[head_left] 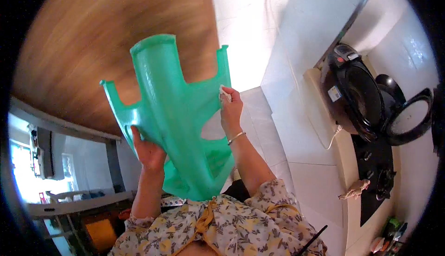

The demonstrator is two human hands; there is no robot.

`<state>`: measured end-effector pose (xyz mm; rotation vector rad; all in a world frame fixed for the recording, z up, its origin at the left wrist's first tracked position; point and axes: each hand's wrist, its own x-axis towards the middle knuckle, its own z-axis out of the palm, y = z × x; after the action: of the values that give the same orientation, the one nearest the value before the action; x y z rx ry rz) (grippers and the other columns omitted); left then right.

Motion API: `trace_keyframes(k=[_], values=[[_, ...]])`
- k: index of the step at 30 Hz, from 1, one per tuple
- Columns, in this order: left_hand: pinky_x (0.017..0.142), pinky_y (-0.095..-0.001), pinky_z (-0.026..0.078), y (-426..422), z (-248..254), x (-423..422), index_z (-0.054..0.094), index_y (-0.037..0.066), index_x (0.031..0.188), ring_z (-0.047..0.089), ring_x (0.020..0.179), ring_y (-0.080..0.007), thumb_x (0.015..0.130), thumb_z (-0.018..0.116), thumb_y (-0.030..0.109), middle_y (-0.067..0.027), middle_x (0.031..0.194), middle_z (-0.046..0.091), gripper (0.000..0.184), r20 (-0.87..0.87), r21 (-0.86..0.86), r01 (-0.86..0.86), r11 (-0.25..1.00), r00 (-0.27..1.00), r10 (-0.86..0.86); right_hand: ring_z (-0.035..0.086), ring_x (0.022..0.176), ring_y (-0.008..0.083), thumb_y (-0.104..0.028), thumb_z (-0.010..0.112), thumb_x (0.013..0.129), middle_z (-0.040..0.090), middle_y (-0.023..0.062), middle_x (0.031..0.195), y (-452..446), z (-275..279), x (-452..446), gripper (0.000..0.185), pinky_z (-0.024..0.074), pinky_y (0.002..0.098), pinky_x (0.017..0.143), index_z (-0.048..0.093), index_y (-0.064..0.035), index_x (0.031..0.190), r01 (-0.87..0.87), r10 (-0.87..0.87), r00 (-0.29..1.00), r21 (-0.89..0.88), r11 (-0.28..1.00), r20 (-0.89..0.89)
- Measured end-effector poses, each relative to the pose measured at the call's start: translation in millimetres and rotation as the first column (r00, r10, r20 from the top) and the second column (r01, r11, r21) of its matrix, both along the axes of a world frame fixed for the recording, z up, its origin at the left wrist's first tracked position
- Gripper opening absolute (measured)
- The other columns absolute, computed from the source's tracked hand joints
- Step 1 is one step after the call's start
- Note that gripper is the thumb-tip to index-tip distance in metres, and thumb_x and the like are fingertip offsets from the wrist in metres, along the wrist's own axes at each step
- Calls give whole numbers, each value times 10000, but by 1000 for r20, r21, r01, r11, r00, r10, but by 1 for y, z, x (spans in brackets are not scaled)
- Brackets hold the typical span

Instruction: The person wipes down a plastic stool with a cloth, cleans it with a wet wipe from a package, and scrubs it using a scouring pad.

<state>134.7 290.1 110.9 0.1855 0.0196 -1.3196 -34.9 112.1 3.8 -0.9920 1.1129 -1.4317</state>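
In the head view, the stool (162, 103) is tilted in front of the shirt (232, 223), legs pointing away, between the two hands. The left hand (149, 154) grasps its left side, thumb on the near face; the right hand (231, 110) pinches a white wipe (222, 91) against its right edge. If the right hand pressed hard, the stool could swivel in the left hand, since the left hand seems to be its main hold. The wipe is small and bunched, so it could slip out or snag on the rim, and the fingertips could scrape the edge. A wide swing could knock the stool's legs on the brown panel (83, 38) behind it. The cooker (338, 112), well apart to the stool's right, seems at little risk.

The left fingers are out of sight behind the stool, so how firmly they hold cannot be told. The stool's underside is only partly seen, any dirt cannot be made out, and the panel is blurred. The dark thing just beyond the stool's near end is mostly covered.
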Motion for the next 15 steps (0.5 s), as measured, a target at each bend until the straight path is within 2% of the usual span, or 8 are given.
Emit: trace_keyframes(k=[2,3,5,6,8,11,12,15], values=[[1041,-538,328,-6,-2,7,470,49,1284,471,1190,-362,922,504,453,-183,1317,490,544,98,174,-150,973,986,135,569,884,136,-26,576,834,601,54,1022,29,39,7,191,459,244,785,608,-13,1021,-155,178,980,-215,964,92],[1039,-533,333,-12,11,-2,449,57,1301,468,1196,-355,931,487,447,-178,1326,481,539,105,218,-175,960,982,155,569,884,136,-26,576,834,601,54,1022,42,59,9,191,459,244,785,608,-13,1021,-175,199,976,-215,961,92],[1041,-532,332,-15,11,0,437,56,1310,463,1201,-354,936,477,443,-177,1333,473,539,97,137,-187,973,980,175,564,929,142,-14,570,840,580,73,1079,69,90,8,166,457,255,804,616,-23,999,-221,184,974,-399,890,-129],[1042,-530,331,-16,14,1,425,56,1318,458,1206,-354,941,468,438,-176,1341,465,538,94,54,-177,983,981,172,564,929,142,-14,570,840,580,73,1079,79,97,7,166,457,255,804,616,-23,999,-234,199,972,-401,885,-129],[1022,-518,362,-20,25,2,456,56,1289,487,1176,-350,948,463,415,-167,1301,503,495,79,106,-238,965,970,231,555,972,168,-12,587,833,560,103,1113,97,103,-3,166,450,277,841,621,-33,994,-335,323,942,-304,892,-90],[947,-502,440,-27,48,0,556,73,1160,573,1059,-298,954,458,381,-125,1156,606,384,107,113,-259,959,963,248,553,991,213,20,607,805,563,125,1088,137,93,-19,171,455,307,847,629,-32,967,-403,330,913,-412,817,-238],[947,-502,440,-30,49,-3,556,73,1160,573,1059,-298,954,458,381,-125,1156,606,384,95,85,-302,950,951,294,556,989,224,26,614,795,563,131,1081,149,83,-22,168,458,313,843,630,-29,953,-418,328,905,-427,802,-270],[939,-503,444,-41,48,-5,569,71,1136,582,1044,-290,954,453,384,-115,1144,616,379,212,171,-344,923,928,306,555,975,239,48,622,765,567,136,1073,158,96,-28,167,458,323,838,631,-22,917,-475,360,872,-399,784,-332]])
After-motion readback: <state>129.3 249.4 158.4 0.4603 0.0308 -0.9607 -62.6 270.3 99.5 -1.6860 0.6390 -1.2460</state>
